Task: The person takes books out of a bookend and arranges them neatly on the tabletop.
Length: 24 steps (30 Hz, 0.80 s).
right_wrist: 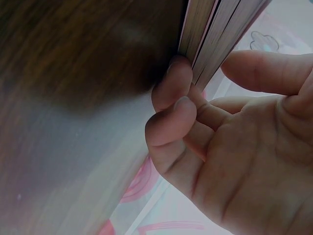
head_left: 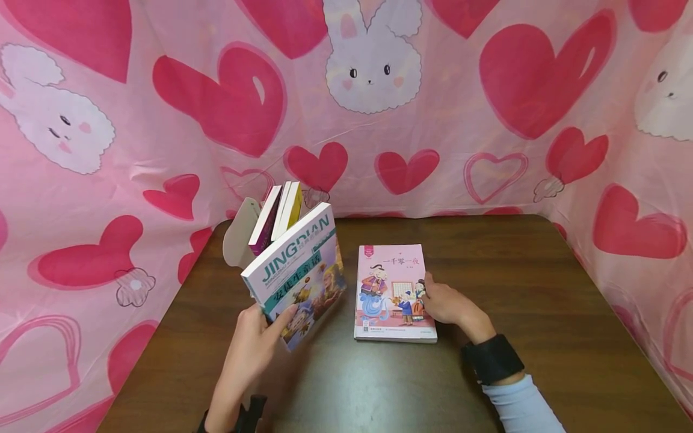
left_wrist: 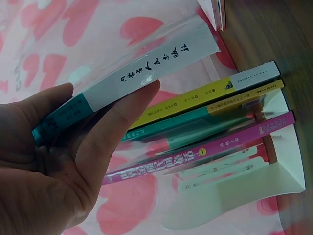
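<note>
In the head view my left hand [head_left: 253, 340] grips a white and teal book [head_left: 303, 273] with "JINGDIAN" on its cover, thumb across the front. The book is tilted above the table, and its spine faces the left wrist view. My right hand [head_left: 452, 304] is at the right edge of a pink book [head_left: 397, 264] that lies face up. In the right wrist view, its curled fingers [right_wrist: 171, 125] meet the lower page edges and the thumb is on the cover side. Two page blocks [right_wrist: 215, 39] show there, one against the other.
Behind the left hand, a cream bookend [head_left: 240, 231] stands at the table's left with upright books, among them a purple one [left_wrist: 230, 144] and a yellow one [left_wrist: 195, 95]. The dark wooden table [head_left: 346, 385] is surrounded by a pink curtain [head_left: 357, 132] with hearts and rabbits.
</note>
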Available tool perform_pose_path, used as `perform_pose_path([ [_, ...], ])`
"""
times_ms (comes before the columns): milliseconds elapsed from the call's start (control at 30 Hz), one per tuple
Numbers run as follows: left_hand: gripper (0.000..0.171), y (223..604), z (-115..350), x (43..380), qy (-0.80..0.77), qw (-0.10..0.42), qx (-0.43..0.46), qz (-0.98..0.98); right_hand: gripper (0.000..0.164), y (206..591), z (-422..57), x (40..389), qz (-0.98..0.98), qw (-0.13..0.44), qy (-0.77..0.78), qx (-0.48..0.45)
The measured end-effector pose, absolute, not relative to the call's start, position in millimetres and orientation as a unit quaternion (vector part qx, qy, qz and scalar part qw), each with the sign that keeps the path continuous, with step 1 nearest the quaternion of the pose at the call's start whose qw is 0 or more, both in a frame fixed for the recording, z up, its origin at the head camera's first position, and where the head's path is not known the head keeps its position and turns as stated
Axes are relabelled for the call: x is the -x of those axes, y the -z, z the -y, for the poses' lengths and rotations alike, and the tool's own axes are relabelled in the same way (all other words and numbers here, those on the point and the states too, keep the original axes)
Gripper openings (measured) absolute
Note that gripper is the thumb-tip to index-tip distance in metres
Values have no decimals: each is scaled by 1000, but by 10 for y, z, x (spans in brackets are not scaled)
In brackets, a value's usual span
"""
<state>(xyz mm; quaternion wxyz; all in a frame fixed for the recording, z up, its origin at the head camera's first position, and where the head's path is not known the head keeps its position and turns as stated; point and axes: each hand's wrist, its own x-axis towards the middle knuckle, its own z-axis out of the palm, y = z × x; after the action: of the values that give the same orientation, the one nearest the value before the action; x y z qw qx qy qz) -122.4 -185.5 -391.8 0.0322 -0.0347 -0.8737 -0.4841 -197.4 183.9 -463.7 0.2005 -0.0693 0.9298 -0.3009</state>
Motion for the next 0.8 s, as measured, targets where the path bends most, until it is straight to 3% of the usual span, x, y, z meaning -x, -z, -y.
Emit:
perform_pose_path([
  [367,58,3924,1825,1294,506,13,47,861,67,4615,-1854,1966,-939,173,286,76],
  [633,58,3948,1795,1352,509,23,67,858,60,4584,-1833,1991,-955,111,266,76],
  [800,58,3959,1780,1389,509,17,72,857,53,4583,-1805,2031,-951,37,293,88],
])
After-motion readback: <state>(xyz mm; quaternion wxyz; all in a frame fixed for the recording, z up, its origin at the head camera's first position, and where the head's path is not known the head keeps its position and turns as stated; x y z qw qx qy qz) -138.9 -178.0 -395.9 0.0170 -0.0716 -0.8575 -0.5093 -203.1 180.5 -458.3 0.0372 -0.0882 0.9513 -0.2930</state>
